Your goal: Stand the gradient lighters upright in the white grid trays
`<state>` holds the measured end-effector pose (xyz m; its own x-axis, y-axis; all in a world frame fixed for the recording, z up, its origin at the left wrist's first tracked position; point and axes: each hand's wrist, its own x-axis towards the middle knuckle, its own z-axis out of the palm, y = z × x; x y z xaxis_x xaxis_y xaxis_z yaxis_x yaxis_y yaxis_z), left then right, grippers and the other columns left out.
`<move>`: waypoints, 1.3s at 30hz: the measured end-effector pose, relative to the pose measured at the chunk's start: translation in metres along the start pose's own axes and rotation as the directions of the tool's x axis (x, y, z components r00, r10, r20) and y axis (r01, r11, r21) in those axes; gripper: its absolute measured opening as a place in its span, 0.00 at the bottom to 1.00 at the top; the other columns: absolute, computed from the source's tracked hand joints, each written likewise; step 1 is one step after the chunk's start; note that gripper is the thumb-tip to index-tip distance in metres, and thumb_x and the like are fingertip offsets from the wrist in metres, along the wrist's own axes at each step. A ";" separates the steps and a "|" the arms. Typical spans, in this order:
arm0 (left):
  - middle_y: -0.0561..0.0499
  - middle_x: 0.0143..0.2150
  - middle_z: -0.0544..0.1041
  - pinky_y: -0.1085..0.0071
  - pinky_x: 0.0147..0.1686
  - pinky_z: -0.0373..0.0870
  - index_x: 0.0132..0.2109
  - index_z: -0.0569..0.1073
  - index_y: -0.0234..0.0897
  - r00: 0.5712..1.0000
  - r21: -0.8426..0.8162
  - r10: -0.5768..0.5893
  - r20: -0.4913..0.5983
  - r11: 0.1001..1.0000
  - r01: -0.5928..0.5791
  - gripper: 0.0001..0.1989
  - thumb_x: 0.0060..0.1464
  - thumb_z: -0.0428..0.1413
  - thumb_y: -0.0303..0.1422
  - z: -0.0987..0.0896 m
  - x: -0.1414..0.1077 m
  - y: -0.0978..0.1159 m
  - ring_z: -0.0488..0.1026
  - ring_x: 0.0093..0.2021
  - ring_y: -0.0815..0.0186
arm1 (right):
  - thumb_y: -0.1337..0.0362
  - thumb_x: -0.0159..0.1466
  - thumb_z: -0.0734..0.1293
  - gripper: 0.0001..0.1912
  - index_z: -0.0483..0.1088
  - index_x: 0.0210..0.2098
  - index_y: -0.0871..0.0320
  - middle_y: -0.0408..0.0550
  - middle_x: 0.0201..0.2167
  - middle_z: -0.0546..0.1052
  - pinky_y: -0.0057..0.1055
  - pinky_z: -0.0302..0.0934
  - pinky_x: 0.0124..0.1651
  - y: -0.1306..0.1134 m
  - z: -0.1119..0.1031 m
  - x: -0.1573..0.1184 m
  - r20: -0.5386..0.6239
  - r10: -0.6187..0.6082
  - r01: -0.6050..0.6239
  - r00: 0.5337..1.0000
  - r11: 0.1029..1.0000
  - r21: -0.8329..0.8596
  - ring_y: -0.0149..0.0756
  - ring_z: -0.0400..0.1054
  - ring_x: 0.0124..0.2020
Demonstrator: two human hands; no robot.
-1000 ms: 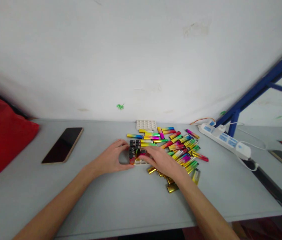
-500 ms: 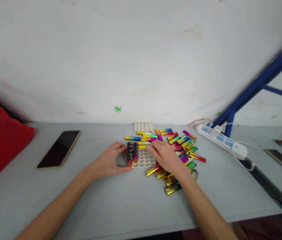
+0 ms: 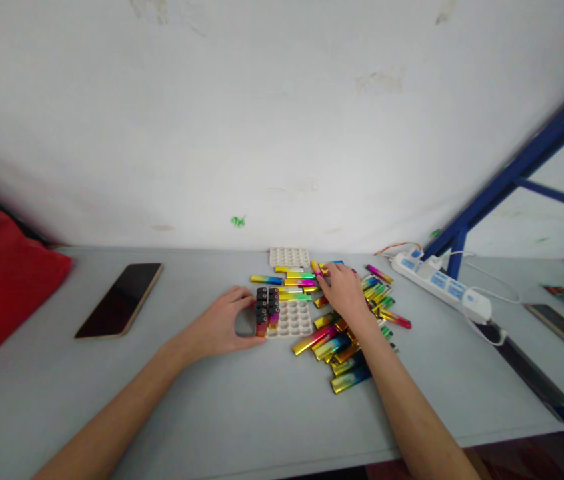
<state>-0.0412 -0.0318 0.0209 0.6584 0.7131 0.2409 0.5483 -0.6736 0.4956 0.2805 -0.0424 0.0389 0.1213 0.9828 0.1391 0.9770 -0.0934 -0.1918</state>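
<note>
Your left hand (image 3: 222, 321) curves, thumb and fingers apart, around upright lighters (image 3: 262, 313) in the pale tray (image 3: 295, 321), while your right hand (image 3: 345, 290) covers loose lighters (image 3: 332, 345), its grip impossible to tell, all probably light, stiff, slick and best pinched mid-length.

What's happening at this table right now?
A person is working with both hands. The left hand curves around the left end of a white holed tray, where shiny black-topped pieces stand upright in two columns; the holes to their right are bare. The right hand is over the loose pieces heaped beside the tray, though I can't tell whether it grips one. A second tray sits near the wall.
</note>
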 end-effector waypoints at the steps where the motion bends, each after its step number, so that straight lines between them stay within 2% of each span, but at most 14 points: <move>1: 0.39 0.57 0.83 0.50 0.66 0.79 0.50 0.82 0.39 1.000 0.002 0.003 -0.002 1.000 -0.003 0.28 0.51 0.74 0.53 0.000 0.000 0.000 0.81 0.59 0.43 | 0.59 0.81 0.65 0.15 0.79 0.58 0.58 0.62 0.57 0.85 0.47 0.67 0.63 -0.005 -0.001 0.002 0.011 0.017 -0.017 1.000 1.000 -0.021 0.55 0.78 0.61; 4: 0.40 0.55 0.84 0.49 0.65 0.79 0.50 0.82 0.39 1.000 0.010 0.006 -0.004 1.000 -0.006 0.27 0.51 0.75 0.52 0.001 0.000 0.000 0.81 0.57 0.44 | 0.59 0.80 0.67 0.14 0.78 0.59 0.58 0.62 0.56 0.85 0.47 0.66 0.63 -0.011 0.000 0.006 0.030 0.061 -0.060 0.998 0.997 -0.043 0.54 0.78 0.60; 8: 0.40 0.55 0.83 0.50 0.64 0.79 0.51 0.82 0.39 1.000 0.021 -0.003 0.004 1.000 0.003 0.28 0.51 0.75 0.52 0.001 -0.001 -0.001 0.81 0.58 0.44 | 0.63 0.78 0.68 0.14 0.79 0.60 0.59 0.62 0.54 0.85 0.45 0.68 0.60 -0.004 0.008 0.007 -0.003 0.061 -0.061 0.998 0.998 0.015 0.53 0.79 0.58; 12: 0.39 0.56 0.83 0.50 0.64 0.79 0.51 0.82 0.38 1.000 0.021 0.006 0.004 1.000 -0.006 0.28 0.52 0.74 0.52 0.001 -0.001 -0.001 0.81 0.58 0.44 | 0.71 0.73 0.68 0.16 0.82 0.57 0.61 0.63 0.53 0.83 0.45 0.71 0.61 0.012 0.015 0.008 -0.143 0.037 -0.006 0.989 0.978 0.211 0.52 0.79 0.54; 15: 0.38 0.56 0.83 0.50 0.65 0.79 0.50 0.82 0.39 1.000 0.016 0.013 -0.001 1.000 -0.013 0.28 0.52 0.74 0.53 0.000 -0.001 0.000 0.81 0.58 0.44 | 0.68 0.70 0.69 0.14 0.84 0.51 0.60 0.61 0.49 0.84 0.47 0.73 0.60 0.023 0.015 0.008 -0.276 0.064 0.070 0.959 0.890 0.450 0.51 0.80 0.48; 17: 0.38 0.56 0.83 0.49 0.65 0.79 0.50 0.82 0.39 1.000 0.014 0.009 0.000 1.000 -0.009 0.28 0.51 0.74 0.53 0.000 -0.001 0.001 0.81 0.59 0.43 | 0.62 0.69 0.72 0.13 0.84 0.50 0.59 0.58 0.48 0.84 0.48 0.74 0.56 0.026 0.012 0.007 -0.318 0.116 0.114 0.941 0.777 0.620 0.48 0.79 0.42; 19: 0.38 0.56 0.84 0.49 0.65 0.79 0.50 0.82 0.39 1.000 0.008 0.004 -0.004 1.000 -0.004 0.27 0.51 0.75 0.52 0.000 0.000 0.001 0.81 0.58 0.43 | 0.55 0.66 0.76 0.17 0.84 0.50 0.57 0.54 0.45 0.85 0.45 0.75 0.52 0.025 0.008 0.004 -0.289 0.179 0.127 0.940 0.606 0.786 0.44 0.78 0.39; 22: 0.39 0.56 0.84 0.50 0.65 0.79 0.50 0.82 0.39 1.000 0.001 -0.002 -0.006 1.000 0.002 0.27 0.50 0.75 0.51 0.000 0.000 0.001 0.81 0.58 0.43 | 0.50 0.59 0.82 0.23 0.85 0.50 0.54 0.47 0.41 0.85 0.40 0.73 0.49 0.019 0.002 0.000 -0.142 0.255 0.082 0.957 0.230 0.970 0.41 0.77 0.40; 25: 0.38 0.56 0.83 0.48 0.65 0.79 0.50 0.82 0.39 1.000 0.000 -0.008 0.004 1.000 0.008 0.28 0.50 0.75 0.52 0.000 0.001 0.001 0.81 0.58 0.42 | 0.50 0.54 0.86 0.26 0.85 0.48 0.52 0.44 0.40 0.84 0.36 0.73 0.47 0.009 -0.003 -0.006 0.038 0.226 -0.012 0.974 -0.113 0.993 0.37 0.77 0.41; 27: 0.37 0.57 0.83 0.47 0.66 0.78 0.50 0.82 0.38 1.000 0.003 -0.012 0.012 1.000 0.012 0.28 0.51 0.75 0.53 0.000 0.001 0.001 0.81 0.59 0.42 | 0.50 0.52 0.88 0.26 0.86 0.46 0.52 0.44 0.39 0.84 0.34 0.73 0.45 0.001 -0.005 -0.011 0.115 0.160 -0.076 0.980 -0.230 0.970 0.36 0.76 0.40; 30: 0.37 0.57 0.83 0.47 0.65 0.79 0.51 0.81 0.38 1.000 0.007 -0.013 0.018 1.000 0.013 0.29 0.51 0.74 0.54 -0.001 0.001 0.001 0.81 0.59 0.42 | 0.49 0.51 0.88 0.26 0.85 0.44 0.51 0.43 0.39 0.84 0.33 0.74 0.41 -0.015 -0.007 -0.020 0.153 0.070 -0.125 0.986 -0.298 0.946 0.36 0.76 0.38; 34: 0.40 0.56 0.83 0.49 0.65 0.79 0.51 0.82 0.40 1.000 -0.009 -0.005 0.008 1.000 0.005 0.29 0.52 0.74 0.55 -0.002 0.001 0.000 0.81 0.58 0.44 | 0.43 0.54 0.86 0.28 0.80 0.45 0.50 0.44 0.39 0.83 0.33 0.71 0.33 -0.036 -0.008 -0.031 0.162 -0.040 -0.167 0.986 -0.270 0.948 0.36 0.75 0.33; 36: 0.40 0.56 0.83 0.49 0.65 0.79 0.51 0.82 0.40 1.000 -0.013 -0.002 0.005 1.000 0.002 0.29 0.51 0.74 0.55 -0.001 0.001 -0.001 0.81 0.58 0.43 | 0.40 0.55 0.85 0.30 0.76 0.46 0.50 0.42 0.36 0.82 0.31 0.67 0.27 -0.044 -0.008 -0.035 0.193 -0.085 -0.209 0.977 -0.258 0.943 0.34 0.71 0.27; 39: 0.39 0.57 0.83 0.50 0.65 0.79 0.51 0.82 0.40 1.000 -0.012 -0.003 0.002 1.000 0.003 0.29 0.51 0.75 0.53 0.000 0.001 -0.001 0.81 0.59 0.43 | 0.37 0.55 0.84 0.33 0.72 0.46 0.49 0.36 0.31 0.76 0.25 0.55 0.20 -0.050 -0.009 -0.041 0.230 -0.133 -0.258 0.964 -0.266 0.929 0.27 0.59 0.21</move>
<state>-0.0416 -0.0301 0.0206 0.6577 0.7146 0.2382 0.5441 -0.6694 0.5058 0.2279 -0.0795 0.0514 -0.0536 0.9965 -0.0639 -0.4546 -0.0813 -0.8870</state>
